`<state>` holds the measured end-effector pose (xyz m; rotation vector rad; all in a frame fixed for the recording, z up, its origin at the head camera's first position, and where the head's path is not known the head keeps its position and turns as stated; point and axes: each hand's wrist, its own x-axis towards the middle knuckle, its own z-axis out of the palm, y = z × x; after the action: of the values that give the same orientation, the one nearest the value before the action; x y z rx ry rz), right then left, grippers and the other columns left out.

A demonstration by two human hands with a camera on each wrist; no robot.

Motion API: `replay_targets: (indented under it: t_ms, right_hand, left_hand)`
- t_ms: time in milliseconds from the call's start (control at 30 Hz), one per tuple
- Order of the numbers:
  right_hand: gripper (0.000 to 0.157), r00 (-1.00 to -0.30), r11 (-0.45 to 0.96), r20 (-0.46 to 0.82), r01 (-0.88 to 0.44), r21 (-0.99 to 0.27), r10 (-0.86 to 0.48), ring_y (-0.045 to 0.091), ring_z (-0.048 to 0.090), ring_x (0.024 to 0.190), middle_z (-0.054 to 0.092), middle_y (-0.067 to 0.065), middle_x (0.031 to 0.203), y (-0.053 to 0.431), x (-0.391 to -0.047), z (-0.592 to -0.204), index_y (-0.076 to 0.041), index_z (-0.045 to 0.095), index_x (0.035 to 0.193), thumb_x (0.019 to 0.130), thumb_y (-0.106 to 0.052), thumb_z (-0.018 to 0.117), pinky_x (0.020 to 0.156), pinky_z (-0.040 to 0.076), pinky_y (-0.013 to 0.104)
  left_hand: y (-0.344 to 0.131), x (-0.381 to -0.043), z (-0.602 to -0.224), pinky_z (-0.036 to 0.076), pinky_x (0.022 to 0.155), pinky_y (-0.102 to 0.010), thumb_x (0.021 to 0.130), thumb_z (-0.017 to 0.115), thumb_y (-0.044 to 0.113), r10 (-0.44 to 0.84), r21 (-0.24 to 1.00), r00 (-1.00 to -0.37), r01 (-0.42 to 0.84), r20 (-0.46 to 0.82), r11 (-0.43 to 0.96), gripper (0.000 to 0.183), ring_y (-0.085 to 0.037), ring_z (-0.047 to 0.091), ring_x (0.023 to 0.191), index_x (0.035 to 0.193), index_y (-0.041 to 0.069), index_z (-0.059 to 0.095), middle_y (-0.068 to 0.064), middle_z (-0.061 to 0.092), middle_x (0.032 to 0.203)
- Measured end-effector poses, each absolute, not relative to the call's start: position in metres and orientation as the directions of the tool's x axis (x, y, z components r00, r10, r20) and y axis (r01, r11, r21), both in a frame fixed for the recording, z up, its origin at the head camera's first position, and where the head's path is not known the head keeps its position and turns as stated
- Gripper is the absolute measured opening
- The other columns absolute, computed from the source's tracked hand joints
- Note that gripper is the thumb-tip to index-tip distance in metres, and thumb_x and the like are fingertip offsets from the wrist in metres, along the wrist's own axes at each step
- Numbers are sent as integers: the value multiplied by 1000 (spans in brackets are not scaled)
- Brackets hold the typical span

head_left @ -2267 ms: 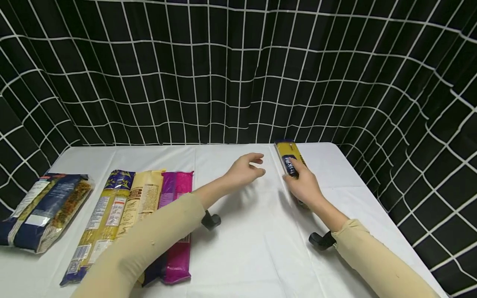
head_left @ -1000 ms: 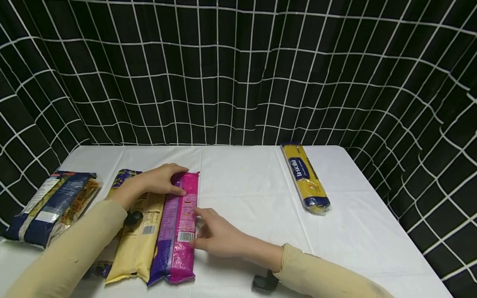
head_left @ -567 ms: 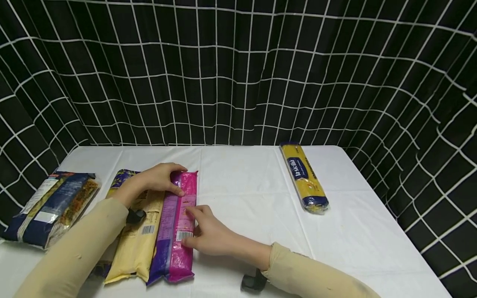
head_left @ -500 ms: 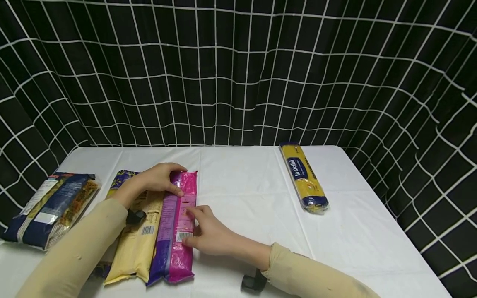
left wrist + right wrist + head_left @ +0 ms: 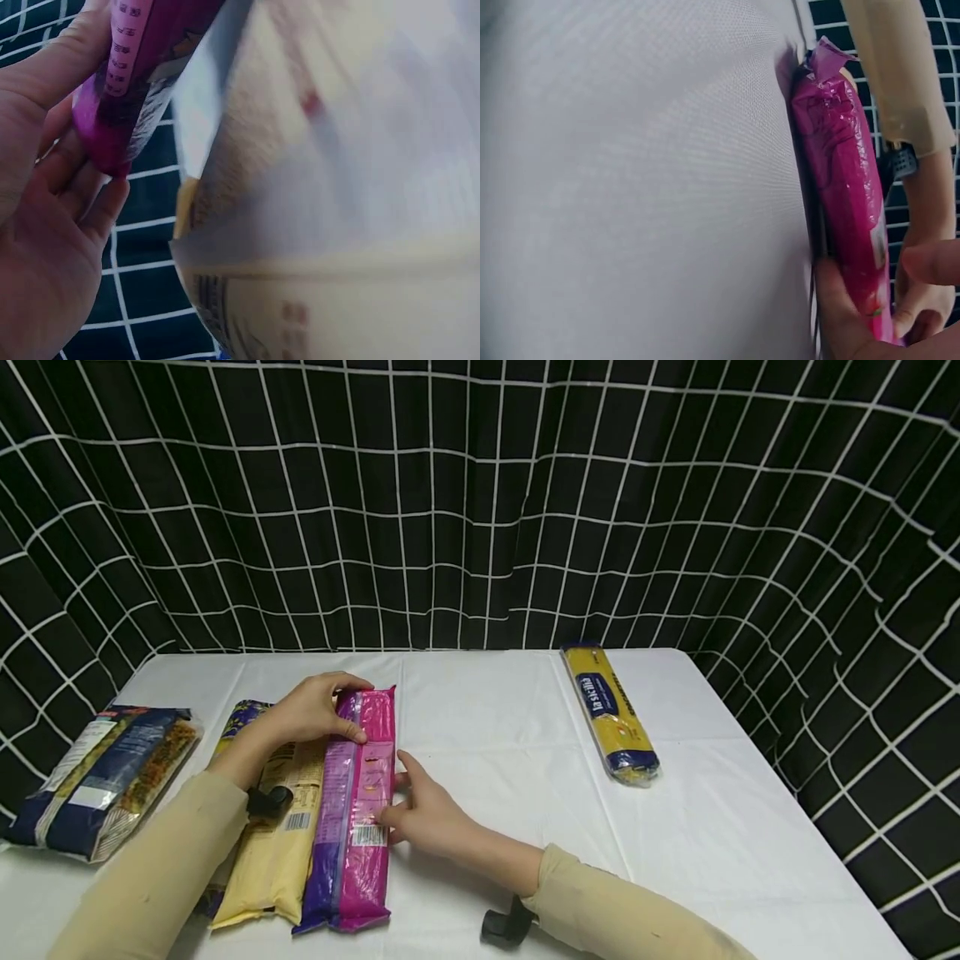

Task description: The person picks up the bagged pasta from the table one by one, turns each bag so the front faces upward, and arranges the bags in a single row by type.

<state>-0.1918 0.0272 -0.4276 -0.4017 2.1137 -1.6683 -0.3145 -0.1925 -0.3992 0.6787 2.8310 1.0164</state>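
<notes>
A long magenta-and-purple packet (image 5: 367, 793) lies lengthwise on the white table, its far end raised in the left wrist view. My left hand (image 5: 303, 710) grips that far end, thumb on top and fingers curled round the edge. At the packet's right side, my right hand (image 5: 427, 814) holds the long edge, with the thumb over it. In the right wrist view one finger (image 5: 836, 304) reaches low along the packet's side, by the cloth. Beneath my left forearm are a cream packet (image 5: 273, 860) and a blue-and-yellow pasta packet (image 5: 243, 714), partly hidden.
A yellow spaghetti packet (image 5: 611, 718) lies at the far right of the white-covered table (image 5: 510, 718). A navy bag of coloured pasta (image 5: 105, 777) sits at the far left. Black curtains (image 5: 480, 502) with a white grid enclose the back and sides.
Both hands first left the yellow spaghetti packet at the right and came to the magenta packet. Since then the magenta packet's far end has risen with my left hand, and my right fingers have shifted along its edge.
</notes>
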Motion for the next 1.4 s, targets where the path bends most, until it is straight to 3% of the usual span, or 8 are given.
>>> replay_targets:
  t_ms: [233,367,567,867,1100,1400]
  right_hand:
    - [86,-883,218,-65,-43,-975,-464,13,66,80,49,14,129,29,-194,-430,-11,19,152,82,2,68,66,56,29]
    - [86,-890,191,-26,-70,-979,-456,13,67,80,51,12,128,31,-192,-425,-12,23,151,80,4,69,65,57,31]
    - [84,-893,231,23,-141,-963,-450,14,66,73,53,9,123,35,-191,-414,-16,29,149,78,6,69,61,54,27]
    - [76,-865,342,114,-310,-887,-489,7,61,72,57,5,113,37,-189,-402,-12,40,144,76,5,68,59,53,23]
    - [72,-847,353,125,-343,-870,-517,4,61,71,57,3,104,33,-188,-404,-12,44,142,76,3,68,57,52,23]
    - [70,-840,329,130,-343,-880,-527,4,62,80,56,-1,107,32,-188,-408,-22,44,143,80,-16,74,64,52,23]
  left_hand:
    - [-192,-312,-392,45,94,-44,61,89,34,435,646,-895,390,100,656,78,-24,55,107,129,12,57,-9,57,126]
    - [-192,-310,-388,48,93,-44,71,84,34,446,682,-892,368,69,632,70,-27,55,113,131,12,55,-9,56,128]
    - [-193,-309,-385,48,93,-45,83,71,42,436,725,-899,317,26,611,57,-28,55,116,131,16,55,-8,57,128]
    - [-185,-309,-387,43,98,-50,85,61,55,418,752,-908,271,-8,601,61,-28,49,123,133,17,54,-7,56,129]
    - [-178,-308,-391,48,92,-43,87,67,40,410,736,-911,301,34,606,49,-25,56,108,124,9,59,-10,62,117]
    - [-178,-307,-394,47,93,-44,85,72,28,405,781,-910,316,89,539,45,-26,58,110,122,6,59,-10,64,114]
